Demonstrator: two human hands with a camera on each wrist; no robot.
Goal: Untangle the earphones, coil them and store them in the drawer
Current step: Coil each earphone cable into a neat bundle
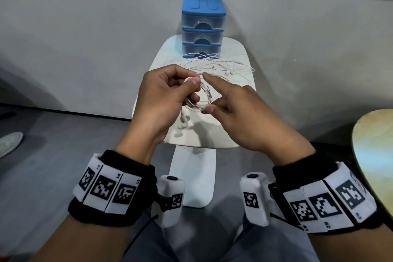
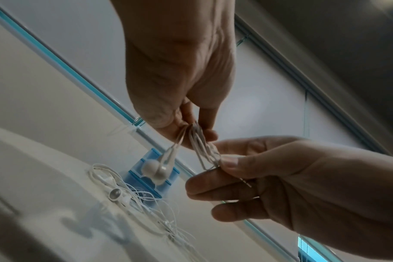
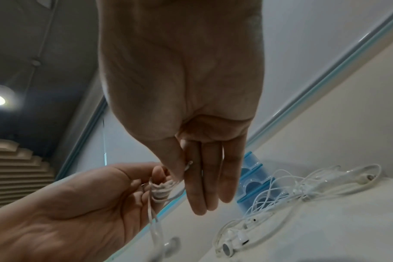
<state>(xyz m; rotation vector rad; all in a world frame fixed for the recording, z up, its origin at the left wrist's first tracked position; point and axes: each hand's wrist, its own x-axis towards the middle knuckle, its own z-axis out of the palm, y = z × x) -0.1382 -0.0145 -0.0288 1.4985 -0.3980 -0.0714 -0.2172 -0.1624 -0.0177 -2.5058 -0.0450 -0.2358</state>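
The white worktop (image 1: 238, 53) carries a blue three-drawer unit (image 1: 203, 27) at its far end, all three drawers shut as far as the head view shows. Just in front of the drawer unit lies a loose tangle of earphones (image 1: 221, 66), cables crossing each other, with earbuds visible among them.

Nearer than the drawer unit, above the near half of the worktop, both hands work one coiled earphone set (image 1: 201, 97). The left hand (image 1: 163, 100) has its grip narrowed on the top of the loops between thumb and fingers, with two earbuds (image 2: 154, 171) dangling below it. The right hand (image 1: 240, 110) pinches the lower side of the loops with thumb and a curled finger, while its other fingers stay straight (the plug end seems to show at the thumb in the right wrist view, though it is small).

Risks from here, as I judge them: the coil is held only by two light pinches, so easing either grip before the end is secured would likely let the springy loops open. The dangling earbuds could swing down into the tangle in front of the drawer unit and snag. Since every drawer is shut, one hand must leave the coil to open one, and a one-handed hold may let it unwind.
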